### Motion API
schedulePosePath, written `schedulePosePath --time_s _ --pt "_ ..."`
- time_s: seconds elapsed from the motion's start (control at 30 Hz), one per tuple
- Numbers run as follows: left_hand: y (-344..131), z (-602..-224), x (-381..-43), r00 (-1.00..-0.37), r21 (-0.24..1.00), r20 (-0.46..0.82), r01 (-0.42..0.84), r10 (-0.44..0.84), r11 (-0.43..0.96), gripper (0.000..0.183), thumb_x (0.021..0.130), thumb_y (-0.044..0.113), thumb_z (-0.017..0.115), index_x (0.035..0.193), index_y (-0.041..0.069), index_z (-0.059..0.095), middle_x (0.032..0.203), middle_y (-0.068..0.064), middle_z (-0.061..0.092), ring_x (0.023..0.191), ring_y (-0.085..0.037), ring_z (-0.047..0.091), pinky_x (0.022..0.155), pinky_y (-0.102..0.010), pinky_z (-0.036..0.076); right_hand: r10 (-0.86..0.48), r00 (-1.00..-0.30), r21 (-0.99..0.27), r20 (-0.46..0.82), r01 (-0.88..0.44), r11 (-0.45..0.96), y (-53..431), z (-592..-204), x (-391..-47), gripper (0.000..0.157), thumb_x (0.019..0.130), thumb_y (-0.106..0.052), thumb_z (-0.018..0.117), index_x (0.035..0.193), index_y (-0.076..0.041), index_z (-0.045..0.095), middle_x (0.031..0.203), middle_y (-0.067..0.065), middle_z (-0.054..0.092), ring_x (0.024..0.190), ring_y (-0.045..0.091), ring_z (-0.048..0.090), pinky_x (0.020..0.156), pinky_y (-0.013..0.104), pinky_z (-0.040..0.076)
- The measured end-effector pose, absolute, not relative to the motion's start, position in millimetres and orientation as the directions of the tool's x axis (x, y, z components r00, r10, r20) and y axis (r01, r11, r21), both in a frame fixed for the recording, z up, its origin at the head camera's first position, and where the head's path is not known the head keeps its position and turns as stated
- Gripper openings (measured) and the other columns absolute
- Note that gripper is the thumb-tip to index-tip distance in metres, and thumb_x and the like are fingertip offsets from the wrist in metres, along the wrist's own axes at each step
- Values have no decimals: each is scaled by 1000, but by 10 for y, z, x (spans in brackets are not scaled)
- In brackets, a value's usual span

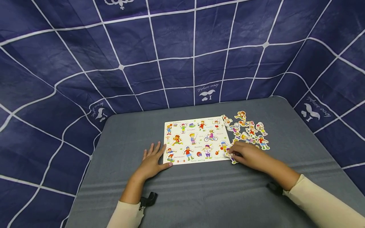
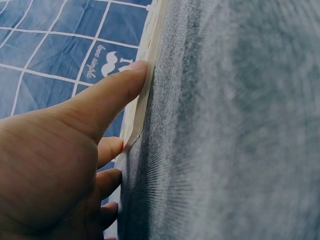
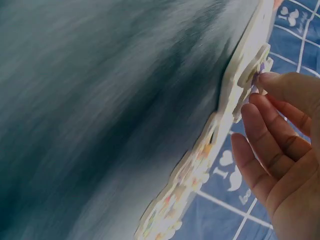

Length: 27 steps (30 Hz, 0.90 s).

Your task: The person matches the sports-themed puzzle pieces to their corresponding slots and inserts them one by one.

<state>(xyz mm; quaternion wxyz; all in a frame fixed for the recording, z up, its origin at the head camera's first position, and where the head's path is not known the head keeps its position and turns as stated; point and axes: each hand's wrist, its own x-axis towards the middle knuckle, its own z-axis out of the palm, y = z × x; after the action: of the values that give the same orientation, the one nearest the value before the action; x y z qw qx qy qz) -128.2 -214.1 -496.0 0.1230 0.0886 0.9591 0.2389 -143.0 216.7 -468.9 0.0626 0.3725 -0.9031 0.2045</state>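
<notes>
A white puzzle board (image 1: 199,137) printed with sports figures lies flat on the grey table. My left hand (image 1: 151,161) rests at its left edge with fingers spread, thumb on the near left corner; in the left wrist view the thumb (image 2: 115,92) touches the board's edge. My right hand (image 1: 247,154) is at the board's near right corner. Between thumb and fingers it pinches a figure-shaped puzzle piece (image 1: 233,160), partly hidden by the hand. The right wrist view shows this piece (image 3: 254,70) tilted above the board's surface.
Several loose figure pieces (image 1: 251,130) are spread in a pile right of the board, some touching each other and its edge. A blue cloth (image 1: 176,41) with white lines hangs behind and on both sides of the grey table (image 1: 199,190).
</notes>
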Motion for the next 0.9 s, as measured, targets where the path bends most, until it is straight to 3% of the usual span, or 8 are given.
schedulePosePath --time_s 0.47,0.9 --pt "-2097 -4988 -1245 -956 503 -177 117 234 857 95 88 56 72 162 17 26 169 -6 20 159 -37 3 121 -71 -6 -649 -732 -426 209 -666 613 1772 -4725 -1630 11 91 -10 73 102 -12 75 93 -5 67 79 2 58 70 25 51" --pt "-2047 -4985 -1195 -960 505 -160 121 230 855 92 90 55 70 161 15 27 169 -4 21 159 -35 6 120 -72 -7 -653 -739 -405 168 -655 638 1475 -4705 -1744 11 91 -12 72 102 -12 74 92 -5 67 81 5 58 73 27 52"
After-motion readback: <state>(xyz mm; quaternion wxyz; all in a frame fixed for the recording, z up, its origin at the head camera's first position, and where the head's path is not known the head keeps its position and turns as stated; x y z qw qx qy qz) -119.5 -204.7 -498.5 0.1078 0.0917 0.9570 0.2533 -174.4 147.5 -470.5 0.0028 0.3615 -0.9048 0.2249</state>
